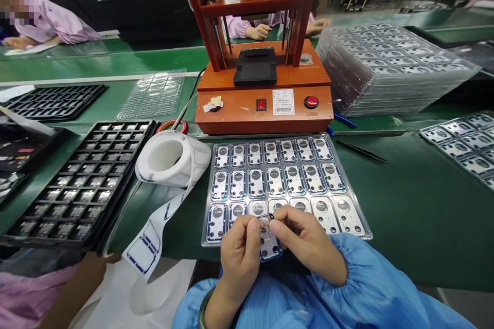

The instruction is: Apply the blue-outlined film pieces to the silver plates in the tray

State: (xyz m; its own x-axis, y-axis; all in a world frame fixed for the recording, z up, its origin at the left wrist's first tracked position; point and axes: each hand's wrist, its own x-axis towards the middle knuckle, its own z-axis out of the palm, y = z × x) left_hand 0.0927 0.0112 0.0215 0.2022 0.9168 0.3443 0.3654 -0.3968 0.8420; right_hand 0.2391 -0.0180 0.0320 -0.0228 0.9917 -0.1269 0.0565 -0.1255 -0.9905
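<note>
My left hand (pixel 241 249) and my right hand (pixel 304 236) meet above the near edge of a clear tray (pixel 365 226). Fingertips of both hands pinch a small, thin, dark-edged frame piece (pixel 266 217). Right below it, a silver plate with a blue rim (pixel 270 249) juts past the tray's near edge; my fingers partly cover it, and I cannot tell whether it is gripped too. Rows of similar silver plates (pixel 275 181), each with a round part and small dark holes, fill the tray.
An orange press (pixel 264 121) stands behind the tray. Left of it are a label roll (pixel 173 157) with its strip hanging down and a black compartment tray (pixel 83 182). Tweezers (pixel 362 151) lie at right, below stacked clear trays (pixel 401 90). Co-workers in pink (pixel 64 18) sit across.
</note>
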